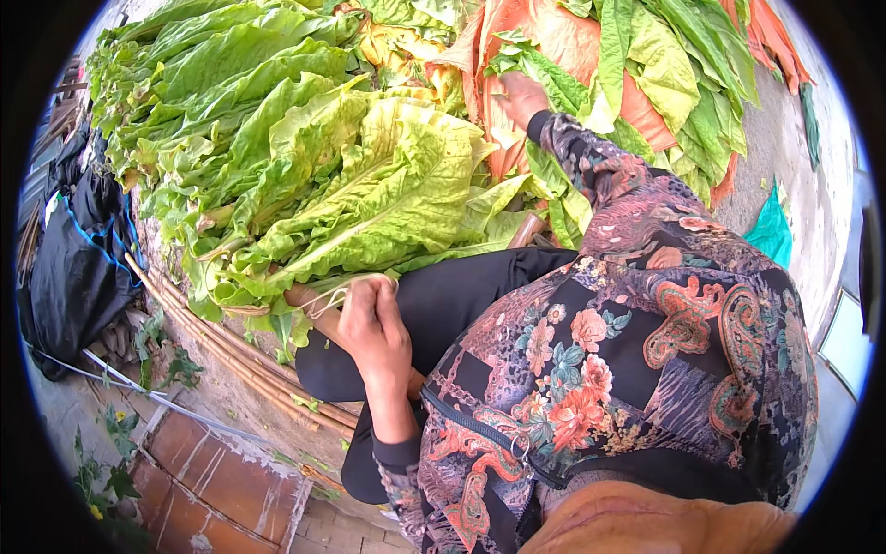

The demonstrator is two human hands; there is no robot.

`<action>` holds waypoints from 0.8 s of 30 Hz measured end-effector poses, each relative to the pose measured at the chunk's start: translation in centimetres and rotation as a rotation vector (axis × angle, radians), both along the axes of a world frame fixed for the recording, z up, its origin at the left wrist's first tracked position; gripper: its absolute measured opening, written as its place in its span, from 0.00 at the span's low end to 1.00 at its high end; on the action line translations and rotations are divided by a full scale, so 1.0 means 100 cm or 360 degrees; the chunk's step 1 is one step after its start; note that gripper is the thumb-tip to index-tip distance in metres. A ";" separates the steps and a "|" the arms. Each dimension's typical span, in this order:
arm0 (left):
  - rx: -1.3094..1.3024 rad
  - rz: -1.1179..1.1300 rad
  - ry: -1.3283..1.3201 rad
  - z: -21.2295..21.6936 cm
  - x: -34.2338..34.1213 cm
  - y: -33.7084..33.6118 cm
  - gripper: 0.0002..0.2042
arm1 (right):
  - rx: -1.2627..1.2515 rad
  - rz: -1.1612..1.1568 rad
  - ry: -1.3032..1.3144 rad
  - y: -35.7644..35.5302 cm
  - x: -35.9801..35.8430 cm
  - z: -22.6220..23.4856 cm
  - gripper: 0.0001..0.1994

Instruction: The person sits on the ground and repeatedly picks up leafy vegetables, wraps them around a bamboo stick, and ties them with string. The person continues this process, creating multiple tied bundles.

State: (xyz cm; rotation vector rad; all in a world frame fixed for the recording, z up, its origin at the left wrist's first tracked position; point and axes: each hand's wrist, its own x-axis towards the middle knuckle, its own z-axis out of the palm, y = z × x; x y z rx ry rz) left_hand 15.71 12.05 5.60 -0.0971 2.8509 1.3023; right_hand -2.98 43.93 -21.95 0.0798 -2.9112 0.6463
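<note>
My left hand [372, 325] is closed around pale string and the stalk ends of large green leaves [369, 194] that lie bunched over my lap. My right hand [522, 96] reaches out to the far pile, its fingers resting on a leaf [544, 78] lying on an orange sheet [563, 37]. Both forearms are in a patterned floral sleeve [628, 305]. My black trousers [461, 286] show under the leaves.
A wide heap of green and yellowing leaves [231, 83] fills the left and top. Long wooden sticks [231, 346] lie along its lower edge. Black bags [78, 249] sit at the left, bricks [217, 480] at the lower left, a teal scrap [771, 231] on grey ground at the right.
</note>
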 end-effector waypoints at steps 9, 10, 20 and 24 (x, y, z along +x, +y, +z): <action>0.0198 0.0247 -0.0165 -0.023 -0.004 -0.026 0.05 | 0.0601 -0.0560 -0.0726 0.061 0.013 -0.053 0.14; 0.0249 0.0249 -0.0176 -0.024 -0.006 -0.027 0.05 | 0.0265 -0.0502 -0.0685 0.067 0.016 -0.043 0.17; 0.0908 0.0176 -0.0427 -0.022 -0.018 -0.024 0.12 | -0.0465 0.0083 -0.0628 0.049 0.021 0.046 0.27; 0.0743 0.0079 -0.0273 -0.031 -0.013 -0.024 0.14 | -0.0571 0.0272 -0.0703 0.023 0.014 0.086 0.29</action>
